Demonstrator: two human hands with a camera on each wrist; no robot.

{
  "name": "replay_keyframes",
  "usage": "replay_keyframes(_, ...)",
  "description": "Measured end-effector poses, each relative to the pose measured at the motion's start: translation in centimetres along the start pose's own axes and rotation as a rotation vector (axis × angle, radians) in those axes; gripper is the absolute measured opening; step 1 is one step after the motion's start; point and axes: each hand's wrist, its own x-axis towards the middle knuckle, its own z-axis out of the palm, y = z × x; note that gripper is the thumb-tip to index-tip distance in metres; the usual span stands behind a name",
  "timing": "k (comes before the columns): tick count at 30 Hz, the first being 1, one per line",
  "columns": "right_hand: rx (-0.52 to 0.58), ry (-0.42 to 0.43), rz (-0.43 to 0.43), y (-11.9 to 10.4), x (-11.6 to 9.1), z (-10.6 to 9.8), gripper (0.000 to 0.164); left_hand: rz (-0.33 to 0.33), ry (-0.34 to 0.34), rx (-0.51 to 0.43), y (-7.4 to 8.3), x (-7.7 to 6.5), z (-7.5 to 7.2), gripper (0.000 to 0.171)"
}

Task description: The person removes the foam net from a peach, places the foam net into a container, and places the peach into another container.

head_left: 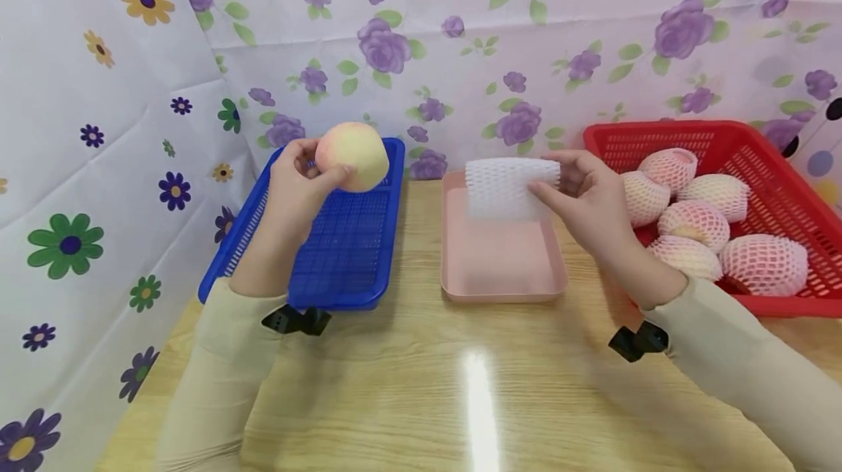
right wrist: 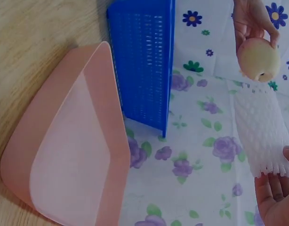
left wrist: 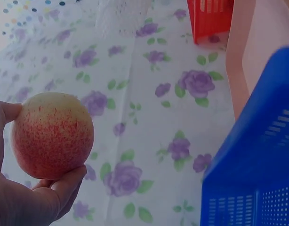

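While the left grip (head_left: 294, 183) clamps a round yellow-red peach (head_left: 357, 156), the right grip (head_left: 588, 194) pinches a white tubular foam net (head_left: 498, 191).

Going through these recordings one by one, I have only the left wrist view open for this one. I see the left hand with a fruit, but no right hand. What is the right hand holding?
Observer: The right hand holds a white foam net by one end.
Operator: I get just a corner of the red basket. What is inside?
Observer: The head view shows six netted fruits in it.
Operator: And what do the blue basket and the pink tray stand on? That is out of my picture.
Observer: A table with a light wood-grain top.
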Motion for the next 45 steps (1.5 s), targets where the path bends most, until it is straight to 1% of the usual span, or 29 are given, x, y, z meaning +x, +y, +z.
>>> replay_keyframes(5,-0.033,0.000,0.098,0.6,1.9,0.5,0.041,-0.053,0.054,-0.074,-0.2,2.5,-0.7,0.052)
replay_keyframes(8,-0.056,0.004,0.150,0.9,2.9,0.8,0.041,-0.098,0.069,-0.131,-0.5,4.0,-1.3,0.052)
replay_keyframes(11,-0.092,0.012,0.199,1.4,3.8,1.3,0.040,-0.148,0.095,-0.144,-1.0,5.4,-1.7,0.053)
replay_keyframes(14,-0.110,0.005,0.220,2.2,4.6,1.9,0.041,-0.199,0.122,-0.123,-1.7,6.6,-2.0,0.058)
replay_keyframes(15,-0.111,-0.001,0.230,2.5,4.9,2.1,0.041,-0.215,0.131,-0.092,-2.0,7.0,-2.1,0.060)
replay_keyframes(17,-0.112,-0.014,0.253,3.2,5.3,2.5,0.041,-0.239,0.140,-0.057,-2.7,7.8,-2.1,0.063)
replay_keyframes(19,-0.112,-0.020,0.286,4.1,5.6,2.9,0.040,-0.264,0.134,-0.015,-3.6,8.5,-1.9,0.064)
replay_keyframes(21,-0.109,-0.025,0.332,5.0,5.8,3.3,0.039,-0.284,0.120,0.034,-4.6,9.0,-1.7,0.064)
replay_keyframes(24,-0.083,-0.010,0.371,6.4,6.4,4.0,0.038,-0.313,0.118,0.099,-5.8,9.5,-1.4,0.064)
replay_keyframes(27,-0.063,0.018,0.393,7.3,7.1,4.9,0.039,-0.337,0.152,0.138,-6.8,9.9,-1.3,0.063)
replay_keyframes(30,-0.066,0.031,0.417,8.0,7.8,5.7,0.040,-0.373,0.199,0.139,-7.6,10.4,-1.3,0.063)
replay_keyframes(34,-0.071,0.005,0.465,9.0,8.8,7.0,0.045,-0.432,0.255,0.148,-8.7,11.3,-1.9,0.067)
replay_keyframes(38,-0.058,-0.051,0.547,10.1,9.2,7.9,0.051,-0.496,0.278,0.184,-10.0,12.0,-2.9,0.073)
replay_keyframes(41,-0.108,-0.095,0.601,10.7,9.2,8.1,0.053,-0.529,0.278,0.224,-11.2,12.2,-3.4,0.072)
replay_keyframes(45,-0.235,-0.122,0.621,11.4,8.9,8.1,0.053,-0.524,0.258,0.280,-12.6,12.3,-3.7,0.075)
